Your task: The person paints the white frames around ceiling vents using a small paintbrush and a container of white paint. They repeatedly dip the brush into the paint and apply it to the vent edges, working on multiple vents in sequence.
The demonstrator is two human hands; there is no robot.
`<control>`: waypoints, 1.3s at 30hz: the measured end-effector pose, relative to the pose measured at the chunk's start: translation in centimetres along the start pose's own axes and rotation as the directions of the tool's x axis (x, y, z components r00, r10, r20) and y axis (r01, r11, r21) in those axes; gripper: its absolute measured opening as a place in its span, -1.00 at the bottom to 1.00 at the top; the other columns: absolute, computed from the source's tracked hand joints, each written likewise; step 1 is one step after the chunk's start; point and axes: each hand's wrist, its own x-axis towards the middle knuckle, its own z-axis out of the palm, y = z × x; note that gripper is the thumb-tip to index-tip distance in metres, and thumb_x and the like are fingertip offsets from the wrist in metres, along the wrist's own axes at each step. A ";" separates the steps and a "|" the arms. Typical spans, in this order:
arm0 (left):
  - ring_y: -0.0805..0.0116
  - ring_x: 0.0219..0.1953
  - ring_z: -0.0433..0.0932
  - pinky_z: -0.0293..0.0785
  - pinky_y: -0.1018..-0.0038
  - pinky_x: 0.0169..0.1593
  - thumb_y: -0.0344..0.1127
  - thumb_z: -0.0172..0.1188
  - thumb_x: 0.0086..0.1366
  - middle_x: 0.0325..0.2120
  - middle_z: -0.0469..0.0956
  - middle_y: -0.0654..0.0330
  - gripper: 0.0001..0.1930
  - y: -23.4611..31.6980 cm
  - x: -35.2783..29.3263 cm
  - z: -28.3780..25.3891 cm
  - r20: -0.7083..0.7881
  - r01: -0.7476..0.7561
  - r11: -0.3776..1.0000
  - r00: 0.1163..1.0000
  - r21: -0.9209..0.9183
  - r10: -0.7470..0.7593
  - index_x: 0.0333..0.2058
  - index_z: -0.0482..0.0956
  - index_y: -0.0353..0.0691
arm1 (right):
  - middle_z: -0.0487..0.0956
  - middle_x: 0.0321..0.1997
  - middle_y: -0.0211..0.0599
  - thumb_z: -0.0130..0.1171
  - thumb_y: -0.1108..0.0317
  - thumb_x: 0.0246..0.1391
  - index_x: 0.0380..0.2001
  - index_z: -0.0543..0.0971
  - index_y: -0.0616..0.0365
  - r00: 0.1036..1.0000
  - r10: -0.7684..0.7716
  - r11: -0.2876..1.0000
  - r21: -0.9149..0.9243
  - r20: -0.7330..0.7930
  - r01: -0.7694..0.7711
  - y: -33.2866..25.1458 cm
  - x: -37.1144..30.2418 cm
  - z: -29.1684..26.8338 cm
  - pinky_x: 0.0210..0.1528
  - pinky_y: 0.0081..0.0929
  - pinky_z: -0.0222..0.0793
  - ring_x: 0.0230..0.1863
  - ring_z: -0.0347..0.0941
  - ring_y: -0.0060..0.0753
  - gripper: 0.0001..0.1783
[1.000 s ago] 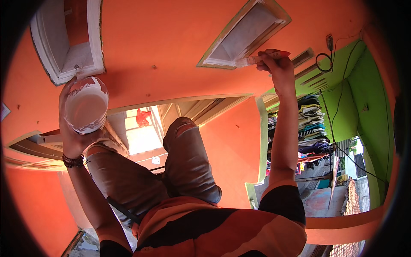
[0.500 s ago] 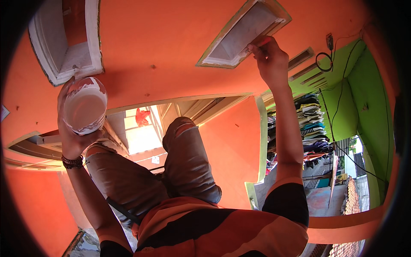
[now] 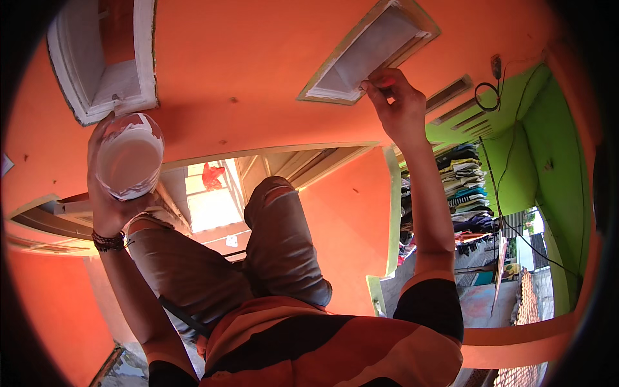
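Observation:
My left hand (image 3: 106, 209) is wrapped round a clear plastic tub (image 3: 131, 187) that holds white paint (image 3: 129, 155); white smears coat its inner wall. At the lower edge of a recessed opening in the orange wall, my right hand (image 3: 405, 113) pinches a slim paintbrush with a red handle (image 3: 385, 82), mostly hidden by the fingers. Its tip is close to the white-painted frame (image 3: 345, 90) of that opening; whether it touches cannot be made out. The tub is just below another white-framed opening (image 3: 122, 103) on the left.
Orange wall (image 3: 225, 58) surrounds both openings. To the right, a black cable loop (image 3: 488, 95) hangs near slatted vents (image 3: 449, 93). My bent knees (image 3: 277, 213) are below, above a bright doorway (image 3: 213, 200). Stacked clothes (image 3: 467, 187) hang beyond a green-edged opening.
My right hand has slid slightly left and down along the frame's lower edge with the paintbrush. The left hand and tub have barely shifted.

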 end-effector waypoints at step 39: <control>0.17 0.16 0.40 0.38 0.25 0.23 -0.48 0.41 -0.46 0.20 0.26 0.12 0.08 0.3 0.0 -0.6 0.034 -0.011 0.999 0.999 0.040 0.010 0.24 0.24 -0.23 | 0.63 -0.43 -0.39 0.25 0.45 0.12 -0.34 0.46 0.21 0.992 0.081 0.989 0.130 -0.101 -0.068 0.0 2.5 -3.6 -0.41 -0.61 0.49 -0.42 0.60 -0.60 -0.85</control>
